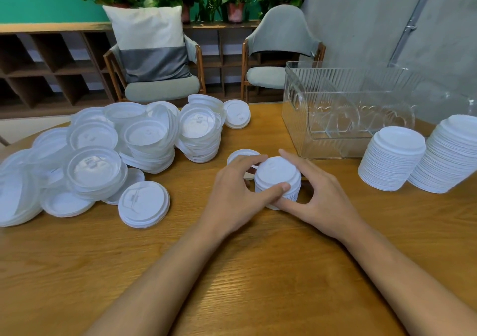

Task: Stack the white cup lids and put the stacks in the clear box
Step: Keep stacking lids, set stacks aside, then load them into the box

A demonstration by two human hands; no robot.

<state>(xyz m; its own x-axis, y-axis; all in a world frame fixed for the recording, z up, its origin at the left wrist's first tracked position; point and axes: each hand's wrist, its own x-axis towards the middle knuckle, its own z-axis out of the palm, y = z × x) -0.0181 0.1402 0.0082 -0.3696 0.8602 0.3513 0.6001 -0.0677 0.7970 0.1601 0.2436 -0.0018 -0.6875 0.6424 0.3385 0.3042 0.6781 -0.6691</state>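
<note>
Both hands are on the job at the middle of the wooden table [258, 271], closed in from either side around a small stack [277, 174] of white lids. The left hand [232, 191] wraps the stack's left side, fingers curled over the far edge and its thumb [280, 189] pressed flat against the near face. The right hand [320, 193] cups the other side, one finger reaching round the back and its thumb [285, 204] tucked low by the base. It's a moderate grip on each side, neither hand spread wide. The small stack stands upright on the table, domed tops up, its edges fairly even, though the lowest lid pokes out a little at the front. A single lid [242, 153] lies flat just behind the left hand's fingers. Off to the left sprawls a heap of lids [116, 150], many upside down and leaning on one another, with a short pile [143, 204] lying apart at its near edge. To the right stand a tall stack [392, 157] and a second tall stack [449, 152] beside it, both leaning slightly. The clear box [348, 108] sits behind them on the far right of the table, with no white lids showing in it.
</note>
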